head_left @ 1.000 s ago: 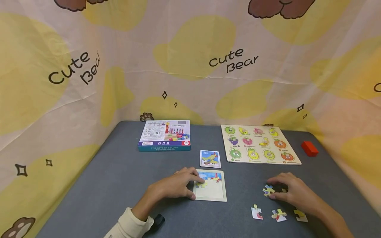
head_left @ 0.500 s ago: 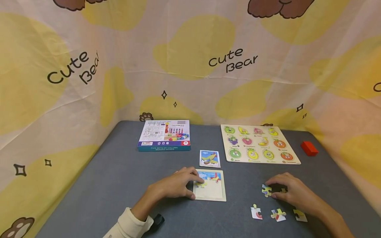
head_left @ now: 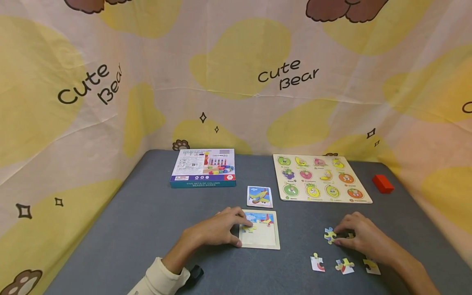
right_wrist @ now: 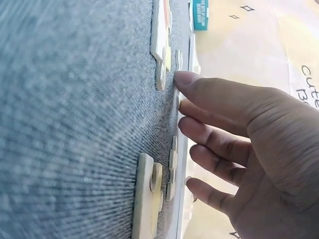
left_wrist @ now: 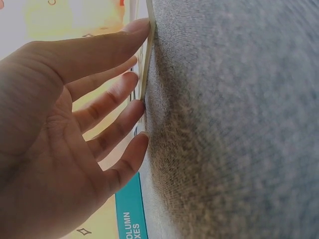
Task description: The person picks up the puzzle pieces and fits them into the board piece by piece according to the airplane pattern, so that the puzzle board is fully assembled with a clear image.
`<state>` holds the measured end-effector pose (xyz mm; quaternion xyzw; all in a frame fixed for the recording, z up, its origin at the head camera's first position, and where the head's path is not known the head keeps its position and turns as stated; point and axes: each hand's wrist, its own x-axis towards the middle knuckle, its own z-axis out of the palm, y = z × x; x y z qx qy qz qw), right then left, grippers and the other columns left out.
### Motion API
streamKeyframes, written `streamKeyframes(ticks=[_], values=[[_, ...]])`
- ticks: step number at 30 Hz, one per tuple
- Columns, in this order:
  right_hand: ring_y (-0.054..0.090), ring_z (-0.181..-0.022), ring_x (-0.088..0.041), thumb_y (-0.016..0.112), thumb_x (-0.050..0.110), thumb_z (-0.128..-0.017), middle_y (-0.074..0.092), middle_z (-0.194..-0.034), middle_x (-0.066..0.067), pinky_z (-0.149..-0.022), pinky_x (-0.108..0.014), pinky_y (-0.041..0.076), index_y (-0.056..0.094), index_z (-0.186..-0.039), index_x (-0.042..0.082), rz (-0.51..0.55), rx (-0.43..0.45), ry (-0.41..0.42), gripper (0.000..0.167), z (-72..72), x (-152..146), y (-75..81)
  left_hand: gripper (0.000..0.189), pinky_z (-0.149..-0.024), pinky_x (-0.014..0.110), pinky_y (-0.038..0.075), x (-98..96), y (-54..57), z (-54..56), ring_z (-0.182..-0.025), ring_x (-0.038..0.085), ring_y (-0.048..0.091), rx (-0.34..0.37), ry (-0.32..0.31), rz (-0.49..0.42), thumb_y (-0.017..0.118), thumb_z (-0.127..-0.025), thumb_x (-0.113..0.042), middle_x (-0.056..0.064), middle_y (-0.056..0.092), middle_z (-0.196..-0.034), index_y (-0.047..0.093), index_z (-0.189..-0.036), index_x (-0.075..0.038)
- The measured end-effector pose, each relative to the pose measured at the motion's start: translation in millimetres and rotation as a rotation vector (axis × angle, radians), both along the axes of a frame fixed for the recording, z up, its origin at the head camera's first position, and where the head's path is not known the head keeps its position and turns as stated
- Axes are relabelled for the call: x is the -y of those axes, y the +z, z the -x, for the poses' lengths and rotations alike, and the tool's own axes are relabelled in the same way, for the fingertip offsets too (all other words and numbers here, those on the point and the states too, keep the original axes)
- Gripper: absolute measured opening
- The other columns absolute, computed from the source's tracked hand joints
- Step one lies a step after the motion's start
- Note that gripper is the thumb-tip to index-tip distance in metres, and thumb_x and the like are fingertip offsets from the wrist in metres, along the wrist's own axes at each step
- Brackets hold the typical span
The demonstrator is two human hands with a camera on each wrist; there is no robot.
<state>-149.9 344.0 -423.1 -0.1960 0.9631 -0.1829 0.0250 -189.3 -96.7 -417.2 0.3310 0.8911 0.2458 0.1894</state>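
Observation:
My left hand [head_left: 217, 227] rests at the left side of a wooden jigsaw tray [head_left: 262, 241]. Its thumb touches the tray's edge, and the index finger lies over a yellow piece [head_left: 249, 229] inside. Blue sky and red tail pieces fill the tray's upper row. Over on the right, my right hand [head_left: 363, 238] pinches a yellow and blue jigsaw piece [head_left: 329, 236] between thumb and index finger, flat on the table. Another piece [head_left: 351, 235] is partly hidden behind those fingers. Nearer me lie three loose pieces: a white-red one [head_left: 317, 263], a yellow-red one [head_left: 345, 266] and a yellow-white one [head_left: 371, 266].
A picture card of a yellow plane [head_left: 259, 197] lies just beyond the tray. Farther back are a bead-set box [head_left: 203, 168], a fruit puzzle board [head_left: 322, 179] and a red block [head_left: 383, 184]. Printed cloth walls [head_left: 236, 82] stand around the grey table [head_left: 155, 217].
The piece at my right hand has turned a little and shifted slightly left. The right index finger has drawn in toward the thumb at its right side. My left hand has stayed put.

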Motion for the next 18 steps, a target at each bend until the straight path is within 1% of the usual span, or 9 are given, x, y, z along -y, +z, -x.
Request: streamKeyframes(ticks=[2, 12, 18], values=[[0.049, -0.091, -0.004, 0.089, 0.042, -0.084, 0.064, -0.094, 0.02, -0.076, -0.03, 0.044, 0.082, -0.096, 0.029, -0.004, -0.007, 0.012, 0.019, 0.8, 0.3, 0.4, 0.054, -0.103, 0.042, 0.042, 0.1, -0.3, 0.1, -0.119, 0.015, 0.048, 0.001, -0.002, -0.002, 0.086, -0.091, -0.028, -0.003, 0.058, -0.137, 0.069, -0.143, -0.025], [0.047, -0.09, -0.004, 0.089, 0.042, -0.084, 0.063, -0.092, 0.02, -0.076, -0.03, 0.045, 0.08, -0.094, 0.028, -0.021, -0.021, 0.009, 0.019, 2.0, 1.2, 0.2, 0.055, -0.105, 0.043, 0.042, -0.5, -0.6, 1.0, -0.121, 0.016, 0.048, 0.016, 0.001, -0.004, 0.085, -0.091, -0.028, -0.003, 0.058, -0.138, 0.069, -0.143, -0.025], [0.048, -0.09, -0.002, 0.091, 0.038, -0.083, 0.063, -0.091, 0.022, -0.076, -0.029, 0.046, 0.08, -0.094, 0.028, 0.005, -0.073, 0.009, 0.019, 2.2, 6.8, 0.7, 0.054, -0.104, 0.043, 0.042, -0.6, 1.4, 0.6, -0.121, 0.016, 0.048, 0.021, 0.007, -0.005, 0.086, -0.091, -0.027, -0.003, 0.058, -0.137, 0.07, -0.142, -0.024]])
